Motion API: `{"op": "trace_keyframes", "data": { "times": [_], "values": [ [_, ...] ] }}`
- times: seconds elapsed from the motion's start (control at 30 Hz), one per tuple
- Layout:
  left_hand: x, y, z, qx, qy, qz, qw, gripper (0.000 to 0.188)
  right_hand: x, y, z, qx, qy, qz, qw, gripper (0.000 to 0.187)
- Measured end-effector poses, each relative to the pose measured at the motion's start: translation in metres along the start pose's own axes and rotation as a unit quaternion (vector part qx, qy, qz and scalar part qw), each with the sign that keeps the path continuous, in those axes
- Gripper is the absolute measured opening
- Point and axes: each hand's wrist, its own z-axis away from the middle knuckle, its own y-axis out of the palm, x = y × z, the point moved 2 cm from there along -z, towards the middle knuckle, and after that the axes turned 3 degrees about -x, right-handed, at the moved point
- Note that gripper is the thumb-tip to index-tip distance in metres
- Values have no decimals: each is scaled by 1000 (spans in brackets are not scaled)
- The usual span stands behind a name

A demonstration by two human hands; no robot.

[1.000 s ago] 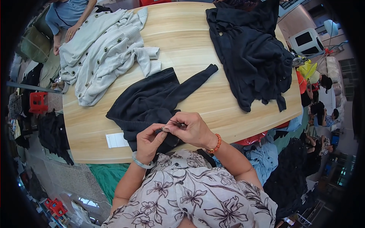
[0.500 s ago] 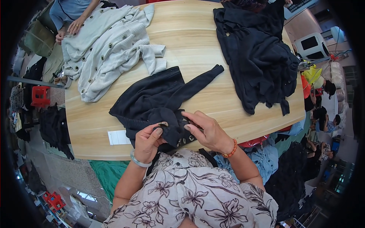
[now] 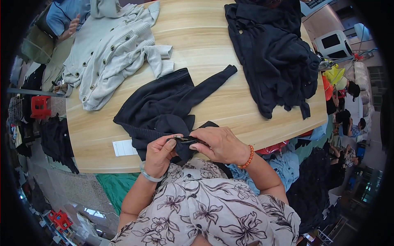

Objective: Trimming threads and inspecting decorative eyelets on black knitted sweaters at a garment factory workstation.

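Note:
A black knit cardigan [image 3: 156,102] lies on the table in front of me, one sleeve stretched toward the far right. At the near table edge, my left hand [image 3: 158,155] pinches a piece of its edge between thumb and fingers. My right hand [image 3: 223,144] is closed on another part of the edge, held against the left fingertips. Between the hands the dark fabric is bunched, and the fingers hide most of its detail. A white paper slip [image 3: 124,148] lies left of the cardigan.
On the wooden table [image 3: 205,37], a cream buttoned cardigan [image 3: 100,61] lies far left, beside a co-worker's raised hand [image 3: 74,25]. A heap of black garments [image 3: 275,65] covers the right side. Light blue clothes [image 3: 284,170] hang below the right edge; a red stool [image 3: 40,107] stands left.
My right hand has moved left, bringing its part of the edge against my left hand; the buttons seen earlier are now covered. The co-worker's hand has lifted off the cream cardigan.

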Motion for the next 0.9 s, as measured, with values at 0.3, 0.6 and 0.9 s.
{"op": "trace_keyframes", "data": {
  "times": [0.3, 0.6, 0.9],
  "values": [
    [4, 3, -2, 4, -9, 10, 1000, 28, 0, 4, 3, 23, 7, 27, 999, 24],
    [1, 4, -5, 20, -18, 26, 999, 31, -9, 21, 6, -30, 36, -53, 998, 19],
    [4, 4, -8, 8, -17, 75, 997, 32, 4, 19, 9, -125, 86, -76, 985, 30]
  ]
}}
